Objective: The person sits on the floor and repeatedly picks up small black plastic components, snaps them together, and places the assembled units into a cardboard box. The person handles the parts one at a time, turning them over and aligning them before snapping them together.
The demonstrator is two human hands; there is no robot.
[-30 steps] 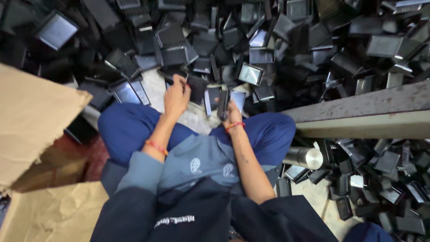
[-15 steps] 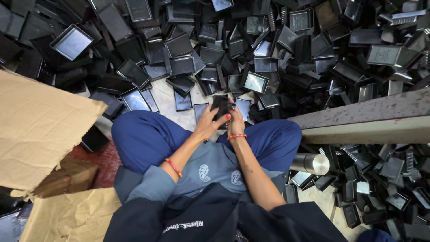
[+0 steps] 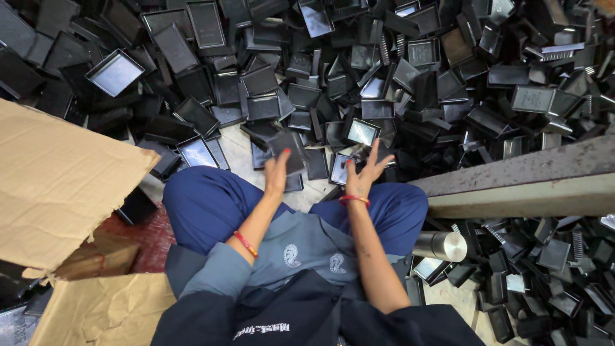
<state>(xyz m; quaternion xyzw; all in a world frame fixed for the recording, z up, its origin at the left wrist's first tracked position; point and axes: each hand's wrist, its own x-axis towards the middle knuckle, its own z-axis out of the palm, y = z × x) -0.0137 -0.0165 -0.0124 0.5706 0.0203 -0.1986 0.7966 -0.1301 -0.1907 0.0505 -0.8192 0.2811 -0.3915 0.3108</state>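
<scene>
Holding a black tray (image 3: 289, 152) upright in left hand (image 3: 277, 173) fingertips, right hand (image 3: 362, 174) beside it, fingers splaying open, gripping nothing.

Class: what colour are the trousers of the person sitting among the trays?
Blue trousers, seen best in the head view.

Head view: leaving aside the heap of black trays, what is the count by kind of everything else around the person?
Hands: 2 (left hand, right hand)
Red wristbands: 2
Cardboard box: 1
Metal cylinder: 1
Grey beam: 1
Total: 7
</scene>
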